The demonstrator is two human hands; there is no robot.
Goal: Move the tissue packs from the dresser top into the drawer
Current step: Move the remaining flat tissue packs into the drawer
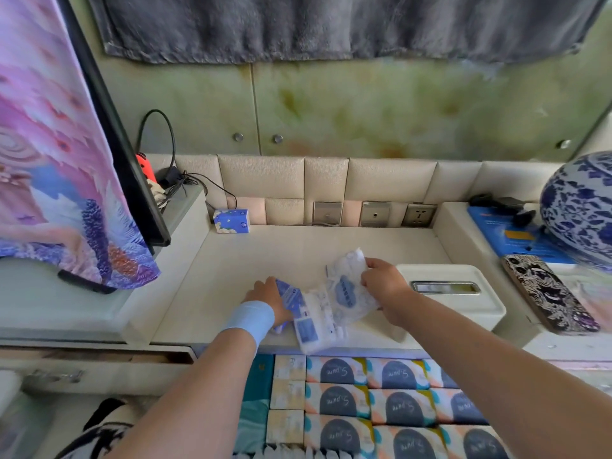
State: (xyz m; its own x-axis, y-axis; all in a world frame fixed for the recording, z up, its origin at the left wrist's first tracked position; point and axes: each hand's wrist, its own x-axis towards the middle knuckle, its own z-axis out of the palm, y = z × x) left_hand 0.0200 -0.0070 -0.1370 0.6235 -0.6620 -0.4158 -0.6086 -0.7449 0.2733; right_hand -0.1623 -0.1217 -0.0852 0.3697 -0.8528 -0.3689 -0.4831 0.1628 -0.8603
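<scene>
left forearm (198, 392) bare, with a pale blue band (250, 318) wrapped snug round the wrist, plain soft fabric look. right forearm (480, 352) bare through the wrist. left grip (265, 294) and right grip (384, 286) bare. black-and-white patterned cloth (99, 435) below the surface's front left corner, maybe worn clothing, can't tell.

Blue-white floral vase (581, 207); cream dresser top (298, 253) (plain).
</scene>
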